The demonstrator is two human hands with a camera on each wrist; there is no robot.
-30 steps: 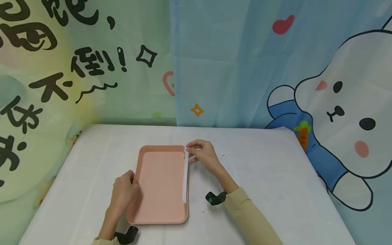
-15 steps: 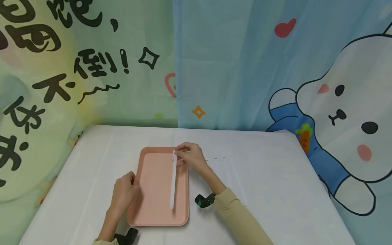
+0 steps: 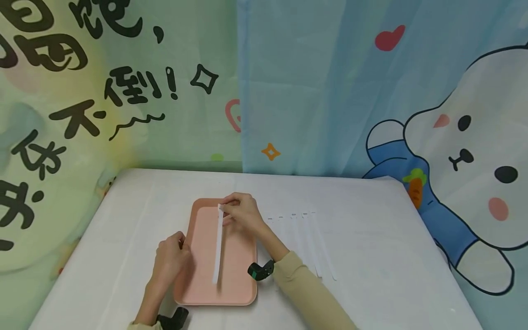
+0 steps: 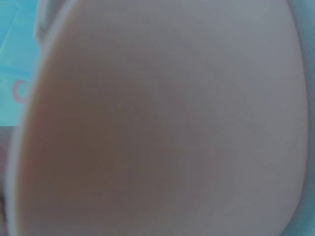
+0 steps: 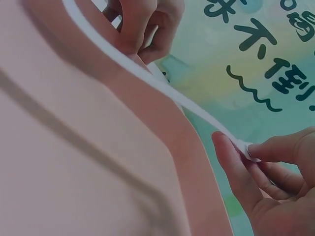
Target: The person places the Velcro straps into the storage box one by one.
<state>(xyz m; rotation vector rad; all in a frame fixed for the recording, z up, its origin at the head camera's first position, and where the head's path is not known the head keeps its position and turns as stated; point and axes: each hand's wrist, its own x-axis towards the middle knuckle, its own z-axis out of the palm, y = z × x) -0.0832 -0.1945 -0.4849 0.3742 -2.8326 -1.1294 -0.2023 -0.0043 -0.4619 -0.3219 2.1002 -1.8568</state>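
A pink rectangular tray lies on the white table. My right hand is above its far part, pinching the top end of a narrow white paper strip between thumb and fingers. From there the strip hangs lengthwise over the tray toward the near side. In the right wrist view the strip curves away from the pinching fingertips, its shadow falling on the tray floor. My left hand grips the tray's left rim with curled fingers. A blurred pinkish surface fills most of the left wrist view.
Several faint, thin white strips lie side by side on the table right of the tray, with small dark marks at their far ends. Printed curtains hang behind the table. Black wrist cameras sit on both wrists.
My right hand has carried the strip leftward from the tray's right rim to over its left half. The strips on the table have come into view behind it. My left hand stays on the rim.
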